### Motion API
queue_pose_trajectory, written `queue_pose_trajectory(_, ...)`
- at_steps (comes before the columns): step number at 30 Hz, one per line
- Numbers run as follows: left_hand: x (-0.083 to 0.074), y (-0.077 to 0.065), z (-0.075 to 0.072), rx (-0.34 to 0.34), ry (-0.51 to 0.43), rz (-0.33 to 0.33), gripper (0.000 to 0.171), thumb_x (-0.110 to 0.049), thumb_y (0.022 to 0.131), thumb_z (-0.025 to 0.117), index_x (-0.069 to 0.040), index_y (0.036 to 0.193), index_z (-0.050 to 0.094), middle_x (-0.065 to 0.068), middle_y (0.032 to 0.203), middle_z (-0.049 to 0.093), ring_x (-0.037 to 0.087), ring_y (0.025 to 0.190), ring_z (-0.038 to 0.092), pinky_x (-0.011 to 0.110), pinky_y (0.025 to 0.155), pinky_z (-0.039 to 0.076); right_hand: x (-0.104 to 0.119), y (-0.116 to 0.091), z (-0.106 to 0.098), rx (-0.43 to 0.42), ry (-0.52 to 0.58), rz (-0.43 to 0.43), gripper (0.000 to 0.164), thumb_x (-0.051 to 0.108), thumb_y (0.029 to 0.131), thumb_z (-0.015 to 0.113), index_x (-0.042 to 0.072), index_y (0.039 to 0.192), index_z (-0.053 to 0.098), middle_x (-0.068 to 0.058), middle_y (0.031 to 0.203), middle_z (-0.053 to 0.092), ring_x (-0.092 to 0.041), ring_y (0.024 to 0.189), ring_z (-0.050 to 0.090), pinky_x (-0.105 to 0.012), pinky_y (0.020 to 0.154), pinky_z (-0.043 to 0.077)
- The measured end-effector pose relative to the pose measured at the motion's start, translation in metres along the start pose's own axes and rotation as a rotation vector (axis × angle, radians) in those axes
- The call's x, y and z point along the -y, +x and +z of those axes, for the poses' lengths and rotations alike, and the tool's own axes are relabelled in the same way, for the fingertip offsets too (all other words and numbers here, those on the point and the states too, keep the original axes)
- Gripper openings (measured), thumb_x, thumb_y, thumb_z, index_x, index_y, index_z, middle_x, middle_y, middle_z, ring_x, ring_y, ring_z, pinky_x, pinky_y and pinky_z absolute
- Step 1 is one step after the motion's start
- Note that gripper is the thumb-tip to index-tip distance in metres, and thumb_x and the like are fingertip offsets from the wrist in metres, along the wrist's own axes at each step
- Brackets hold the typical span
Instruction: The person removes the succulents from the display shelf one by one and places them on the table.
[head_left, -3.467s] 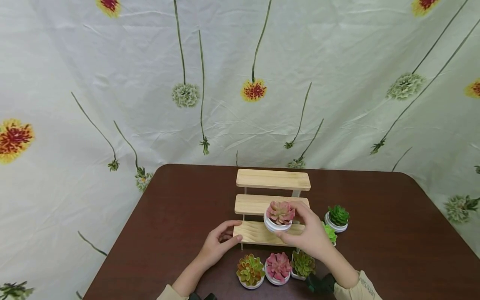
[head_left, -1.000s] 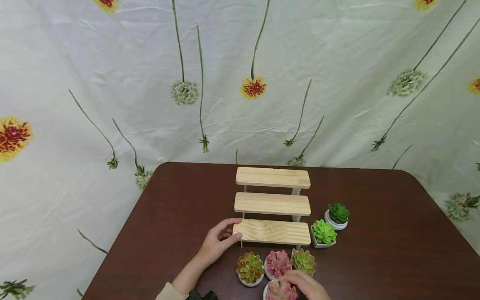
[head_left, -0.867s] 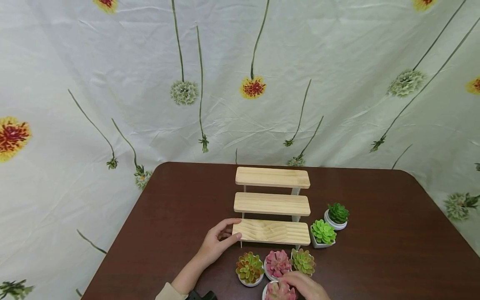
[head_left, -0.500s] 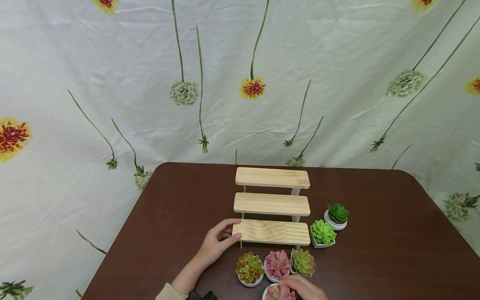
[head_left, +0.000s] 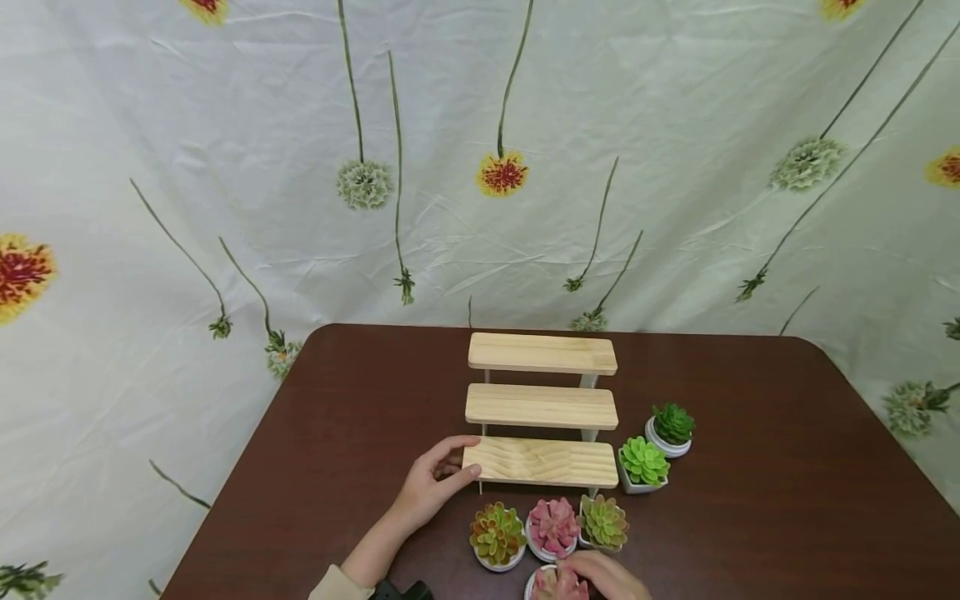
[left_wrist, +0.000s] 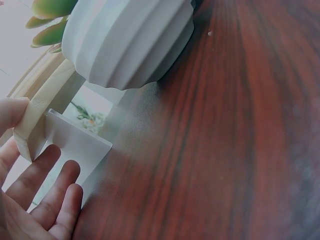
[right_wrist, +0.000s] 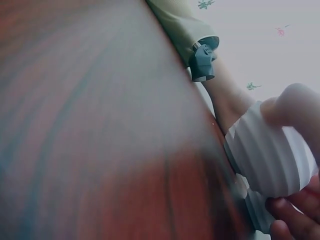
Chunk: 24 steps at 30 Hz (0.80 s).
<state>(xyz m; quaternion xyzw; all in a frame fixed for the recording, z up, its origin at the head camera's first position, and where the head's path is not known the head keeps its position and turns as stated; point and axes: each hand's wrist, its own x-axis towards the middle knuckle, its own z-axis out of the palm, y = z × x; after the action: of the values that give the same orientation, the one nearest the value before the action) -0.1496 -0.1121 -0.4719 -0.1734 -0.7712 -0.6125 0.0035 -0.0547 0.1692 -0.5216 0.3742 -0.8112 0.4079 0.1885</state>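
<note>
A three-step wooden shelf stand (head_left: 540, 462) sits mid-table, its boards bare. My left hand (head_left: 435, 482) grips the left end of the lowest board; the left wrist view shows the thumb on the board (left_wrist: 40, 107) and other fingers spread below, by a clear side panel (left_wrist: 77, 142). At the bottom edge of the head view, my right hand (head_left: 609, 575) holds a pink potted succulent (head_left: 558, 585). Thumb and fingers are around its white ribbed pot (right_wrist: 270, 155) in the right wrist view. Part of that hand lies outside the head view.
Before the stand are an orange-green succulent (head_left: 497, 536), another pink one (head_left: 553, 527) and an olive-green one (head_left: 604, 522). To its right stand a light green succulent (head_left: 645, 461) and a dark green one (head_left: 672, 425). A flowered cloth (head_left: 480, 167) hangs behind the dark table (head_left: 750, 467).
Since the oldest frame, my right hand has brought the pink succulent from over the lowest board down to the near side. During the last second both hands stay almost still.
</note>
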Motion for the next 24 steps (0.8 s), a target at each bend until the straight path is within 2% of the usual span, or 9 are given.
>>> queue_pose_trajectory(5,0.0006,-0.0005,-0.0002,0.001,0.001,0.006,0.035,-0.008,0.087,0.067,-0.003,0.121,0.06,0.012,0.114,0.062,0.021,0.092,0.061,0.032,0.078,0.05,-0.0054,-0.0015,0.0001,0.016,-0.024,-0.018,0.044,0.009,0.072,0.074,0.01,0.115,0.062,-0.003,0.105,0.063,-0.013,0.096,0.058,-0.011,0.089,0.037)
queue_pose_trajectory(10,0.0003,-0.0002,-0.0003,-0.002,0.007,0.016,0.035,-0.008,0.087,0.067,-0.003,0.12,0.06,0.012,0.113,0.062,0.021,0.091,0.061,0.033,0.077,0.05,-0.0066,-0.0023,0.0005,0.031,-0.026,0.022,0.042,0.008,0.072,0.074,0.008,0.113,0.062,-0.004,0.104,0.063,-0.013,0.096,0.059,-0.011,0.086,0.039)
queue_pose_trajectory(12,0.0004,0.0,-0.0003,-0.003,0.009,0.021,0.035,-0.008,0.087,0.067,-0.002,0.12,0.06,0.012,0.113,0.062,0.02,0.091,0.061,0.032,0.077,0.05,-0.0051,-0.0028,0.0005,0.03,-0.018,0.054,0.041,0.008,0.074,0.073,0.008,0.113,0.062,-0.003,0.104,0.063,-0.012,0.096,0.059,-0.011,0.085,0.04)
queue_pose_trajectory(17,0.002,0.0,-0.0001,-0.004,0.009,0.031,0.035,-0.007,0.087,0.067,-0.002,0.12,0.06,0.012,0.112,0.062,0.019,0.091,0.061,0.032,0.077,0.05,-0.005,-0.0029,0.0004,0.032,0.003,0.07,0.043,0.008,0.075,0.073,0.011,0.116,0.061,-0.001,0.107,0.062,-0.01,0.099,0.058,-0.012,0.085,0.04)
queue_pose_trajectory(24,0.0025,0.0001,0.0003,-0.007,0.01,0.028,0.035,-0.007,0.087,0.067,-0.002,0.121,0.06,0.012,0.115,0.061,0.019,0.091,0.061,0.031,0.077,0.05,-0.0093,-0.0032,-0.0018,0.046,0.064,0.024,0.049,0.004,0.074,0.073,0.01,0.12,0.058,-0.005,0.11,0.06,-0.009,0.101,0.056,-0.011,0.079,0.042)
